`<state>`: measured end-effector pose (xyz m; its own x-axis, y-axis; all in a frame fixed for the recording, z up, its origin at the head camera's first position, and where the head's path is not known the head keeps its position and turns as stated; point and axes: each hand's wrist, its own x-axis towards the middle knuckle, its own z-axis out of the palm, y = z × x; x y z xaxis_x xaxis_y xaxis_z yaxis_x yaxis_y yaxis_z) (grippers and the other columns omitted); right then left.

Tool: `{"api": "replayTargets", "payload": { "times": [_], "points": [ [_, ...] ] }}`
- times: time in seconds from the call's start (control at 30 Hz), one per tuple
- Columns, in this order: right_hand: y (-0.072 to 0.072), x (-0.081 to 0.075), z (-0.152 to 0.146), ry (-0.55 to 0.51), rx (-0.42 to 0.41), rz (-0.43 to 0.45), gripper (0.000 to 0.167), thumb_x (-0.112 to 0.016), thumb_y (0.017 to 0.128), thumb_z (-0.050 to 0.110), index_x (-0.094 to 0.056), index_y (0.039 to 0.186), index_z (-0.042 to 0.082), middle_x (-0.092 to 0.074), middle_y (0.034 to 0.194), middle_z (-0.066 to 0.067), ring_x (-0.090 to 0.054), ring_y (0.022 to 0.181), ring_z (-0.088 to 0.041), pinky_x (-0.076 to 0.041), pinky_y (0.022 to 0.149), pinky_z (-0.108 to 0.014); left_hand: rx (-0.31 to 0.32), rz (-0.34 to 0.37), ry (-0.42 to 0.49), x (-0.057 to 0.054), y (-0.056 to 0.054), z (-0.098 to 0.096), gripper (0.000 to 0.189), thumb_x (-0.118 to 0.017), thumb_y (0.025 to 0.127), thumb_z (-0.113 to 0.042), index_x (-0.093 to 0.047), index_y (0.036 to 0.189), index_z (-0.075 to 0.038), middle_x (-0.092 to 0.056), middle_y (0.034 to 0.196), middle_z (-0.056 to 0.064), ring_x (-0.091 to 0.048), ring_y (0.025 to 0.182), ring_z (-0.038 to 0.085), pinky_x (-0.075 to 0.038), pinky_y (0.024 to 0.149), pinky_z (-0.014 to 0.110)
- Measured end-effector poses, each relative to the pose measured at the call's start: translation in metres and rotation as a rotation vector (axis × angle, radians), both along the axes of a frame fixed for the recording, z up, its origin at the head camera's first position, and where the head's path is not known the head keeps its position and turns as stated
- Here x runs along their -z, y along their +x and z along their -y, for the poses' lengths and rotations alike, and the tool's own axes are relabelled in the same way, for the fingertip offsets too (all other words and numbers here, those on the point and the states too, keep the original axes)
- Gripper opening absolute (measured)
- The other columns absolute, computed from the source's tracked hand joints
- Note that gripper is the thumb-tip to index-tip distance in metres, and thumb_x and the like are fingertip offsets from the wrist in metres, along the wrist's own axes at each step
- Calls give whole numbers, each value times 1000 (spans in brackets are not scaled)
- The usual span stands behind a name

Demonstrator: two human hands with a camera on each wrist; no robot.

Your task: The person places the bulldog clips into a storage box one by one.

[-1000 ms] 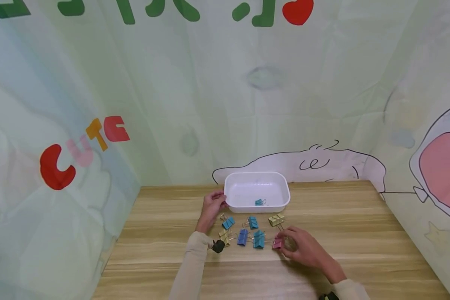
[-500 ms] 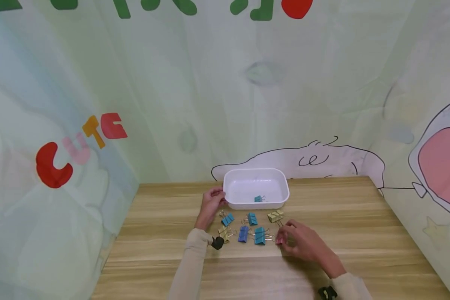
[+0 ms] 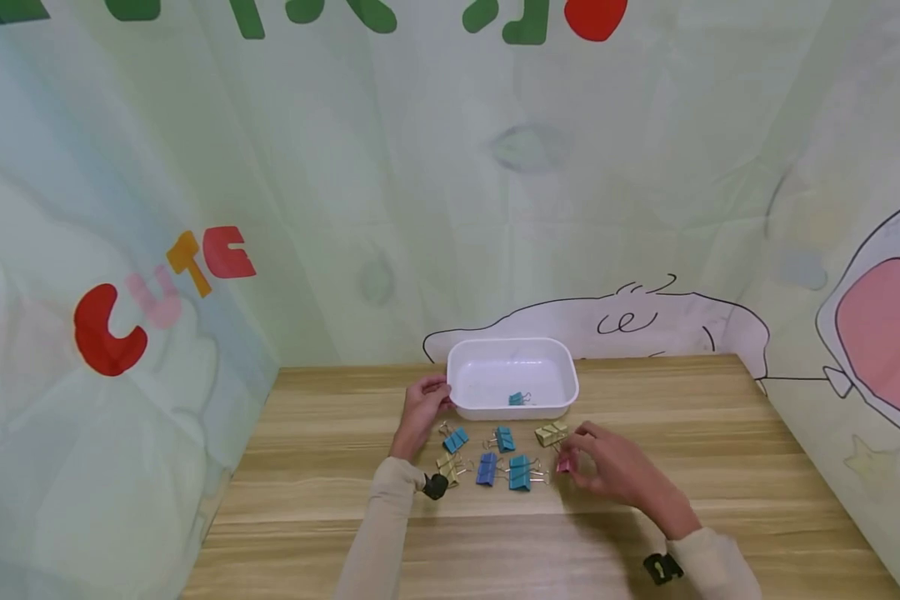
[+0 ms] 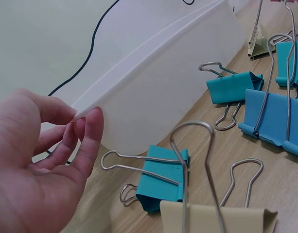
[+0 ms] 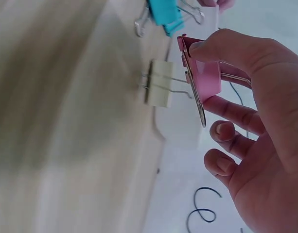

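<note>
My left hand (image 3: 422, 413) pinches the rim of a white plastic tray (image 4: 144, 92) at its left end, thumb and fingertips on the edge. A pink binder clip (image 5: 205, 73) is pinched between the thumb and index finger of my right hand (image 3: 618, 468); the other fingers curl loosely beside it. In the right wrist view the clip hangs over the wooden table. Close by lies a pale yellow binder clip (image 3: 552, 433). One small teal binder clip (image 3: 518, 399) rests inside the tray.
In front of the tray lie teal clips (image 3: 455, 439), a blue clip (image 3: 487, 469) and another yellow clip (image 3: 448, 468), handles sticking out. A larger teal clip (image 3: 520, 472) sits left of my right hand. A printed curtain (image 3: 345, 208) stands behind the table.
My right hand has lifted the pink clip and moved it slightly back and to the right, away from the larger teal clip. The left hand stays at the tray rim.
</note>
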<state>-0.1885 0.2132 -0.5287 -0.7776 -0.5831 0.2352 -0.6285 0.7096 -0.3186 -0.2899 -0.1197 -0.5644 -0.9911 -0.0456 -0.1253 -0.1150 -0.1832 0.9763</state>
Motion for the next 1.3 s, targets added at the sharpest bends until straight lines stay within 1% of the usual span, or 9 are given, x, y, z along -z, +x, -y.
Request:
{"api": "replayTargets", "payload": {
  "times": [0.23, 0.47, 0.63, 0.67, 0.73, 0.87, 1.0, 1.2, 1.3],
  "points": [
    [-16, -28, 0, 48, -3, 2, 30, -86, 78, 14, -72, 104, 20, -65, 103, 6, -60, 85, -14, -56, 68, -30, -2, 7, 0, 0, 1, 0, 33, -57, 102, 5, -52, 131, 20, -56, 124, 37, -67, 87, 29, -64, 80, 33],
    [-40, -57, 3, 109, -16, -22, 27, -87, 81, 19, -74, 105, 18, -66, 103, 2, -62, 87, -18, -58, 70, -33, -5, 27, -5, -2, 0, 0, 32, -58, 101, 5, -54, 131, 18, -56, 124, 36, -66, 88, 30, -63, 78, 29],
    [-58, -73, 5, 114, -46, -42, 29, -86, 81, 19, -74, 107, 17, -67, 103, -1, -61, 86, -18, -60, 72, -35, -5, 21, 7, -2, 0, 0, 33, -58, 101, 5, -53, 131, 19, -57, 120, 34, -67, 82, 24, -62, 74, 26],
    [-61, -76, 6, 107, -56, -32, 27, -86, 82, 18, -73, 107, 17, -67, 103, -1, -61, 86, -17, -60, 72, -35, 3, 21, 10, -6, 2, 1, 34, -58, 101, 5, -52, 130, 20, -59, 116, 32, -67, 80, 22, -63, 75, 28],
    [-70, -81, 7, 103, -77, -19, 25, -85, 83, 16, -73, 106, 16, -66, 101, -1, -61, 86, -17, -59, 73, -35, 23, 25, 15, -15, 6, 2, 34, -57, 100, 6, -51, 131, 21, -59, 115, 33, -67, 78, 21, -63, 77, 31],
    [-87, -91, 10, 114, -62, 11, 24, -85, 85, 20, -73, 106, 17, -64, 101, 2, -59, 88, -16, -58, 74, -33, 55, 35, 23, -32, 15, 4, 35, -56, 100, 9, -48, 131, 24, -59, 114, 33, -65, 76, 18, -63, 82, 37],
    [-104, -103, 14, 110, -26, 17, 26, -84, 86, 21, -73, 110, 17, -65, 104, 0, -62, 92, -23, -60, 78, -37, 56, 22, 29, -33, 17, 3, 35, -55, 100, 10, -48, 131, 25, -59, 116, 32, -64, 75, 16, -63, 84, 38],
    [-121, -116, 24, 70, 19, 35, 32, -83, 87, 21, -73, 116, 14, -67, 112, -6, -62, 101, -26, -61, 87, -45, 62, 8, 21, -34, 18, 3, 35, -55, 100, 9, -48, 130, 25, -54, 122, 39, -64, 76, 15, -59, 95, 53],
    [-127, -117, 33, 60, 6, 33, 33, -82, 88, 22, -72, 118, 13, -67, 113, -6, -62, 102, -26, -60, 89, -46, 62, 12, 7, -29, 14, 3, 35, -55, 100, 9, -48, 130, 25, -54, 122, 39, -64, 76, 17, -56, 98, 57]
  ]
}}
